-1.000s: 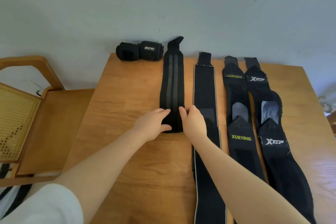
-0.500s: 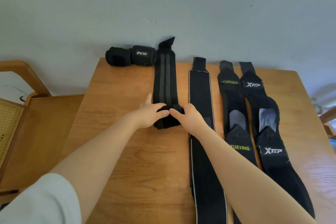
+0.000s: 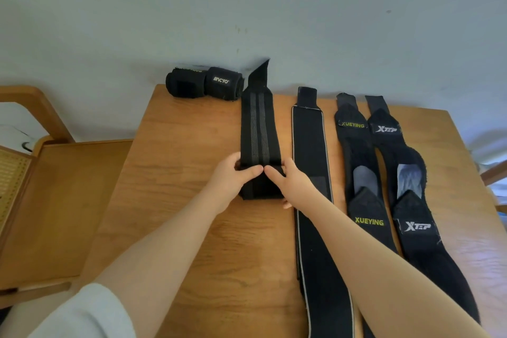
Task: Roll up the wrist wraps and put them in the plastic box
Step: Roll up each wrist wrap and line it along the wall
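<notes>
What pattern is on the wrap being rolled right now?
Black with two grey stripes running lengthwise down the striped wrist wrap; it shows best in the head view.

Both my forearms reach in from the bottom of the frame and converge near its centre. My left hand (image 3: 233,175) and right hand (image 3: 290,184) sit side by side, thumbs nearly touching, fingers curled around the folded near end of the striped wrap (image 3: 259,129). A white sleeve covers my left upper arm.
</notes>
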Motion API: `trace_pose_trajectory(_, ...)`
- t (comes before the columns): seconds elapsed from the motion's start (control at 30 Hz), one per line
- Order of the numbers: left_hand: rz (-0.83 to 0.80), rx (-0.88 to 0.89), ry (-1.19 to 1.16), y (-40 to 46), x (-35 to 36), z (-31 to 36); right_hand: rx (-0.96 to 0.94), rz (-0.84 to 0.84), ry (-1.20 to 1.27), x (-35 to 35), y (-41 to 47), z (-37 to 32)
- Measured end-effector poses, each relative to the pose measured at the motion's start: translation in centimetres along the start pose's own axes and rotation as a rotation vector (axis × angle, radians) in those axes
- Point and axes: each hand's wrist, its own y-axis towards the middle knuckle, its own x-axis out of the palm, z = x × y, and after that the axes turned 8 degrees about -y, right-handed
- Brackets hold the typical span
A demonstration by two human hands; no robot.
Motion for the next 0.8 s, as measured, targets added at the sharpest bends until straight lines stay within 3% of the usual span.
trace_pose_trajectory(0.3,-0.141,0.204,0.234,-4.9,-0.7,-3.9,-0.146,0.074,0.016,2.8,-4.3,3.3)
trace_pose_trajectory(0.5,-0.214,0.317,0.531,-5.6,-2.3,-4.7,-0.197,0.101,0.402,4.4,-5.6,2.8)
trace_pose_trajectory(0.8,-0.197,0.642,1.019,-8.1,-1.8,-4.6,-0.195,0.005,0.684,2.6,-7.5,2.6)
